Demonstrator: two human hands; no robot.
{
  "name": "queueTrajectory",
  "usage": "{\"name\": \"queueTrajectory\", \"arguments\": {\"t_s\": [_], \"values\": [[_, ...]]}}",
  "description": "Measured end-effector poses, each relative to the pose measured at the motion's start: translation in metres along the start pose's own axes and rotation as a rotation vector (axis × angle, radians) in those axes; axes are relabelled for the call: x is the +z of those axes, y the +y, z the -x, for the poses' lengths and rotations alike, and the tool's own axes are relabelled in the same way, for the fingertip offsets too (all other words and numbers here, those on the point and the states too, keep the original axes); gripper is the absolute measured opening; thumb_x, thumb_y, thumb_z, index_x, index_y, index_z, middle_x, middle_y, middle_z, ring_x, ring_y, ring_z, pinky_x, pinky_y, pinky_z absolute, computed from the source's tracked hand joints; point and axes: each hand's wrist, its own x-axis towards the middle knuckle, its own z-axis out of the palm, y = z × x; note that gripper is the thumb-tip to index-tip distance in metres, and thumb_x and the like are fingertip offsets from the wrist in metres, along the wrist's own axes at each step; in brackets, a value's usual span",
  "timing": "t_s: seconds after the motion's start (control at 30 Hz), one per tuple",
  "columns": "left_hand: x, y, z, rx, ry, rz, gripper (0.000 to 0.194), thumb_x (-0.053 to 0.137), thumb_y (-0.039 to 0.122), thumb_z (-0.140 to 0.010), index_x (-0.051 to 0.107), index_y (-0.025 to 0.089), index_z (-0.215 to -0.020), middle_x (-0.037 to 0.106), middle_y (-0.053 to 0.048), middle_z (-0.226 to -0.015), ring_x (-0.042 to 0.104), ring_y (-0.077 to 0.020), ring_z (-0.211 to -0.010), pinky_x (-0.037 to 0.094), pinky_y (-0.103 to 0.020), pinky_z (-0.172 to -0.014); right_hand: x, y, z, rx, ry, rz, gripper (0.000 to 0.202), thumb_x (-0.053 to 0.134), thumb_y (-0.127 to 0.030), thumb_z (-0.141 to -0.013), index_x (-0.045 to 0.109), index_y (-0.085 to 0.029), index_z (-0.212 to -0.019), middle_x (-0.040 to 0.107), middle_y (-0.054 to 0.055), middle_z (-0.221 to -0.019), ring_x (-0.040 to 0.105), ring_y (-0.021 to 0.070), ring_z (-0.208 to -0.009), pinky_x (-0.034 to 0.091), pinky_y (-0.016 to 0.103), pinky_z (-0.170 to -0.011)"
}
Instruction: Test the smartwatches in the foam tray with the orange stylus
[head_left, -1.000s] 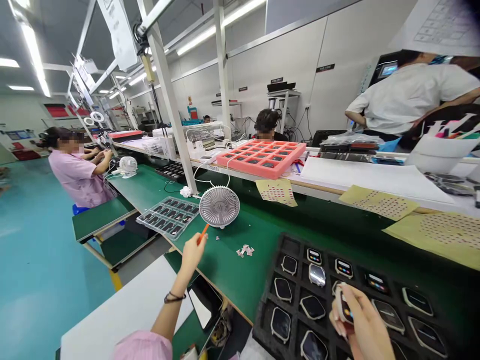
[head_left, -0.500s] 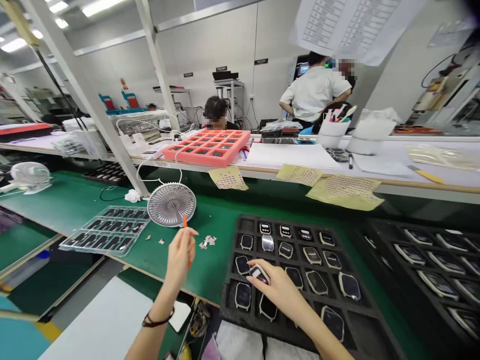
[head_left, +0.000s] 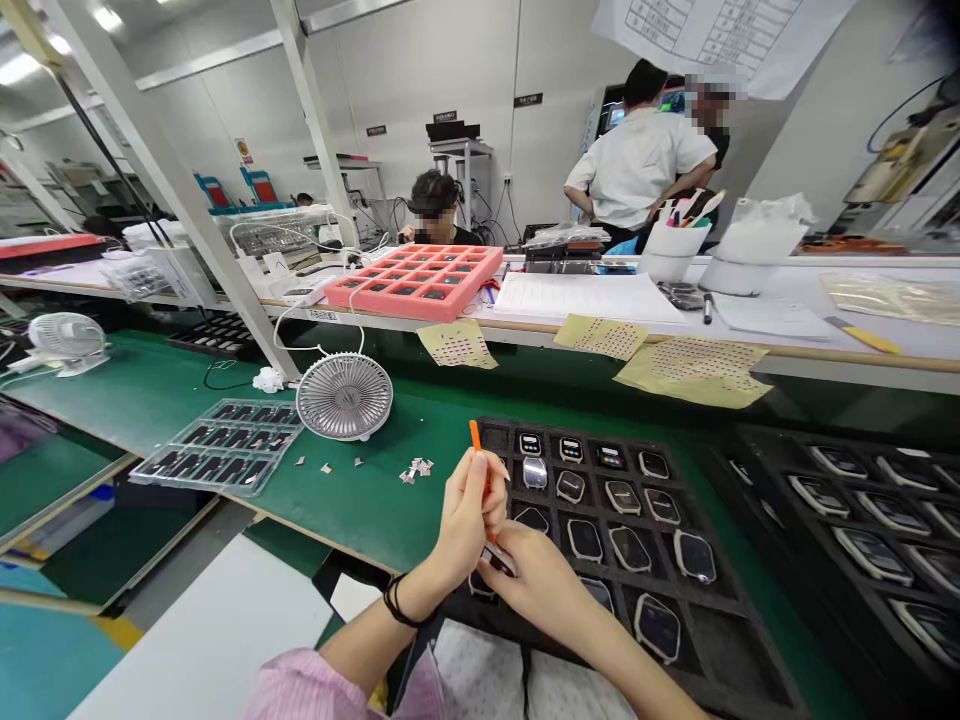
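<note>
My left hand is closed round a thin orange stick-like tool, its tip pointing up and its lower end down at the watch. Just beside it, my right hand grips a smartwatch by its edges; the fingers cover most of the watch. Both hands meet over the left part of a black foam tray. Square-faced smartwatches sit in its compartments, such as one watch with a dark screen and another watch with a lit one.
A round grey fan stands left of the hands, with small paper-like scraps nearby. Further left lies a clear plastic tray of black parts. A second watch tray is at right. The shelf holds a pink foam tray. Several people are beyond.
My left hand has moved right with the orange tool, from above the green bench to the watch in my right hand. The right hand has shifted slightly left and down.
</note>
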Motion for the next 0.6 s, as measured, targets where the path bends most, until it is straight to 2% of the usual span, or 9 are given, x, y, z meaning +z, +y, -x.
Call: {"name": "queueTrajectory", "arguments": {"t_s": [0.3, 0.6], "values": [[-0.004, -0.002, 0.003, 0.002, -0.027, 0.009, 0.037, 0.049, 0.053, -0.088, 0.049, 0.018, -0.075, 0.023, 0.012, -0.045, 0.012, -0.0022, -0.034, 0.017, -0.011, -0.031, -0.002, -0.006, 0.000, -0.002, -0.037, -0.055, 0.011, 0.055, -0.011, -0.078, 0.062, -0.018, -0.078, 0.068, 0.005, -0.082, 0.062, 0.0202, -0.073, 0.043, 0.026, -0.065], [-0.006, -0.010, 0.009, 0.049, -0.031, -0.024, 0.037, 0.049, 0.053, -0.088, 0.049, 0.018, -0.076, 0.023, 0.013, -0.044, 0.011, -0.0022, -0.033, 0.016, -0.012, -0.030, 0.002, -0.013, -0.001, -0.058, 0.004, -0.227, 0.014, 0.053, -0.010, -0.079, 0.064, -0.018, -0.081, 0.071, 0.005, -0.088, 0.065, 0.0209, -0.078, 0.044, 0.026, -0.069]]}}
